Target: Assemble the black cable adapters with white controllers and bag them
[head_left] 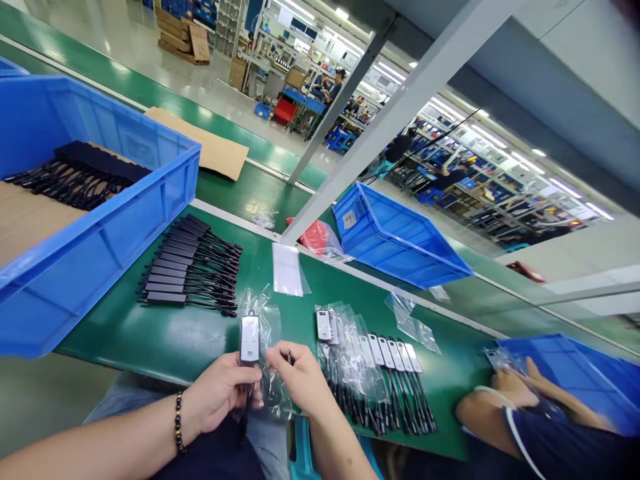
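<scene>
My left hand (223, 390) is closed around the lower end of a small black electronic device (250, 339) with a white label face. Its black cable hangs down below the fingers. Just beside it, my right hand (300, 377) pinches a clear plastic bag (271, 327); a small dark piece shows at those fingers, too little to name. Left of my hands lies a row of dark devices with cables (167, 280). To the right, several white-faced devices (385, 350) lie in a row, some of them under or inside clear bags (350, 340).
A large blue bin (125, 220) at left holds cardboard and more black cabled devices. Another blue bin (400, 233) stands beyond the white post (400, 107). White paper (287, 270) lies on the green table (200, 343). At right, a co-worker's hands (515, 387) work beside a bin.
</scene>
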`<state>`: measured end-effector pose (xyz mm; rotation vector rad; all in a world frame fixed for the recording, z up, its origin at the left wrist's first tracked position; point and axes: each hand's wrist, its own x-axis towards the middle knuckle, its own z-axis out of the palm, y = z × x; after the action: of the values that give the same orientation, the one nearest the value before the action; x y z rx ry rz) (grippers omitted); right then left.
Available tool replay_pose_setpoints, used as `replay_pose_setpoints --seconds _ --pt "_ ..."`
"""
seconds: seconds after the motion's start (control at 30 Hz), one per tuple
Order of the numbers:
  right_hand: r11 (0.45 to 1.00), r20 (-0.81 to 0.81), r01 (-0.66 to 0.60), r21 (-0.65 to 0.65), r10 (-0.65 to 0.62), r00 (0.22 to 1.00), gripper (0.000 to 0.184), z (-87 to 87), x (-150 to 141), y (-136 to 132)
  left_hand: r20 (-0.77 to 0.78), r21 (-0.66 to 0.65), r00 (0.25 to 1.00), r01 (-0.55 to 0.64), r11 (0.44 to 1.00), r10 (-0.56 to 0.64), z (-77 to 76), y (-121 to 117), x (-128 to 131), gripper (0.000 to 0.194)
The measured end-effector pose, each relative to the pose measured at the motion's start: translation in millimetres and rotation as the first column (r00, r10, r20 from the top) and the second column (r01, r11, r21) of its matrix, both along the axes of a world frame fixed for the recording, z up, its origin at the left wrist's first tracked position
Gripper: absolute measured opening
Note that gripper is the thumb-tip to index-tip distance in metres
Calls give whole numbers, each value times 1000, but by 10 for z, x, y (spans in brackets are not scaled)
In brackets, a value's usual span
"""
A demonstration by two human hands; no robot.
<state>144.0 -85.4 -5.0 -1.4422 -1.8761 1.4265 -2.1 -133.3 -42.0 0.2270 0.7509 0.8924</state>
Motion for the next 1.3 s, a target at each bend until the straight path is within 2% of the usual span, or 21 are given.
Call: replay_pose_setpoints --seconds 0.1,0.13,0.2,0.27,0.33,0.37,0.43,0.53,0.6,0.67,0.73,0.77,0.83,0.9,0.97,1.03,1.2,1.3 --pt "979 287 -35 203 -26 958 35 98 113 109 7 15 999 35 999 -35 18 74 41 21" --pt "961 411 -56 272 -64 909 34 125 174 165 -15 26 999 44 999 -44 31 87 39 25" --pt "930 641 -110 352 -153 752 29 152 322 300 -77 58 995 75 996 -71 64 93 8 30" --pt "932 803 -140 335 -204 560 23 137 481 442 -156 93 982 124 988 -109 106 75 -53 30" --pt "945 887 -136 296 -220 405 19 99 617 549 -235 135 960 187 973 -152 147 39 -132 25" --pt "948 907 -130 289 -228 355 19 79 667 581 -284 158 944 217 963 -166 162 18 -175 24" --pt "943 915 -131 305 -252 314 21 47 727 608 -405 213 899 273 938 -169 172 -24 -272 24" --pt "933 910 -143 331 -276 310 22 28 739 601 -648 286 755 366 885 -103 129 -67 -469 29" --pt "933 910 -139 331 -276 310 22 39 733 601 -815 343 577 412 844 50 88 -70 -657 29" --pt "930 904 -131 343 -289 315 22 77 735 599 -903 417 310 457 785 298 72 -49 -891 27" --pt "910 882 -119 396 -342 325 21 149 735 567 -843 464 4 509 725 538 93 -7 -1146 25" --pt "892 862 -112 438 -381 335 21 194 723 531 -786 450 -142 534 716 601 114 19 -1270 25" --pt "848 807 -106 519 -446 388 20 278 657 415 -677 359 -400 553 752 618 153 72 -1489 29" --pt "818 755 -128 560 -441 484 19 323 523 260 -606 207 -575 553 807 550 168 119 -1651 35" --pt "813 725 -188 551 -356 589 16 303 335 105 -563 69 -666 552 831 489 142 155 -1752 39" --pt "811 714 -263 523 -247 655 11 225 131 -13 -543 -4 -698 558 830 467 82 183 -1810 37" --pt "800 693 -354 484 -104 713 11 -20 -271 -143 -551 -17 -708 539 842 442 -93 246 -1865 38" --pt "783 663 -384 490 -49 747 13 -87 -427 -173 -538 -44 -724 536 843 432 -111 265 -1869 36"
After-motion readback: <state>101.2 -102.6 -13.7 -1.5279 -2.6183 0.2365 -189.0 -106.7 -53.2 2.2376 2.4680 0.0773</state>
